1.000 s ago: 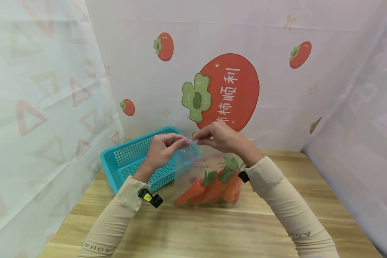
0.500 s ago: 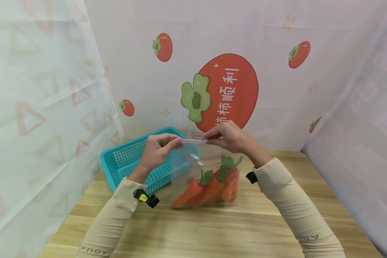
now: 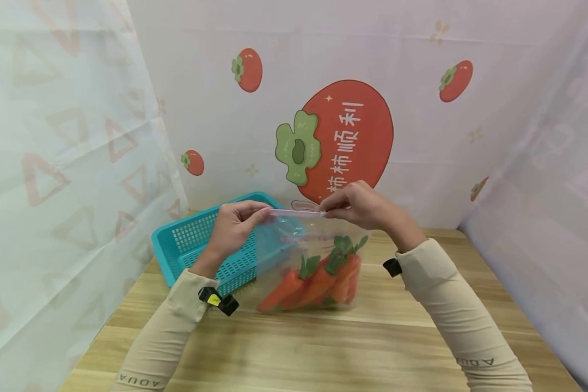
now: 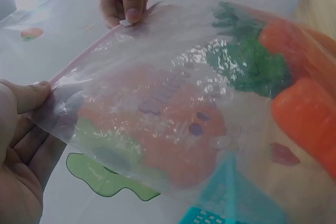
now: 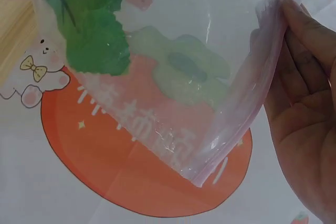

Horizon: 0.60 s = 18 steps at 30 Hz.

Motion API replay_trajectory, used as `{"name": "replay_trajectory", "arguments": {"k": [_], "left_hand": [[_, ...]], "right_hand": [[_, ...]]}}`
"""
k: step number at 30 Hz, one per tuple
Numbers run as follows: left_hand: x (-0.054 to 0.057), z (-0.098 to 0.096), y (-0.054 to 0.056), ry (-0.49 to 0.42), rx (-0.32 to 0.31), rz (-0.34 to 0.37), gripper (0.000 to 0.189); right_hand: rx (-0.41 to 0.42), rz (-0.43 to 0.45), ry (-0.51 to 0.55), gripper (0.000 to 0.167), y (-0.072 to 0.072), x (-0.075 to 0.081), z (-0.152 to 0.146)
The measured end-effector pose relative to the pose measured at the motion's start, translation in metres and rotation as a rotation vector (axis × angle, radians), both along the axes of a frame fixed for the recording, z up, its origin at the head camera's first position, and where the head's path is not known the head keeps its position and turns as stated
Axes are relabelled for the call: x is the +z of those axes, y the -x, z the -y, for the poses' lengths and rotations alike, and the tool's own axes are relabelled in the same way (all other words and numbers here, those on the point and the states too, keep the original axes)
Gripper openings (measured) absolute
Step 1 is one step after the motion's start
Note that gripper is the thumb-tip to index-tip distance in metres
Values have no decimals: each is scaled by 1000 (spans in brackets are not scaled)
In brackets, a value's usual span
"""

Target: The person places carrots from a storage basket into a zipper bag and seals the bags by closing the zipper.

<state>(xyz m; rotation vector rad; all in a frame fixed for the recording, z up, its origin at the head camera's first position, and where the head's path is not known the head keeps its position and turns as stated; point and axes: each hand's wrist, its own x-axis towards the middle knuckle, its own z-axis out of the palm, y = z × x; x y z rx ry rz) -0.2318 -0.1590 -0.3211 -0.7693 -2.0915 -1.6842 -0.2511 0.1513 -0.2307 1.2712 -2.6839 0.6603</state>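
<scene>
A clear slider zip bag [image 3: 284, 245] with a pink top edge hangs upright between both hands. Inside it lie several orange carrots [image 3: 320, 284] with green leafy tops [image 3: 343, 250]. My left hand [image 3: 235, 226] pinches the bag's top left corner between thumb and fingers. Farther right along the same edge, my right hand [image 3: 365, 206] pinches the zip; a small white slider [image 4: 125, 23] shows under its thumb in the left wrist view. In the right wrist view the zip's free end extends past the right hand [image 5: 310, 93].
A turquoise perforated basket [image 3: 169, 247] stands on the wooden table [image 3: 323, 354], behind and left of the bag. White printed cloth walls [image 3: 411, 136] enclose the table at the back and both sides. Each wrist wears a small black camera [image 3: 218, 300].
My right hand has slid to the right along the bag's top edge, and more of the pink strip shows between the hands. My left hand has shifted slightly left.
</scene>
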Motion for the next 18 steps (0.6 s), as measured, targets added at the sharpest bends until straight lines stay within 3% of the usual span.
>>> {"name": "replay_trajectory", "arguments": {"k": [11, 18], "left_hand": [[-2, 1, 2, -14, -20, 3, 18], [-1, 2, 2, 4, -11, -9, 18]], "right_hand": [[29, 46, -26, 23, -1, 2, 3], [70, -17, 2, 24, 0, -3, -1]]}}
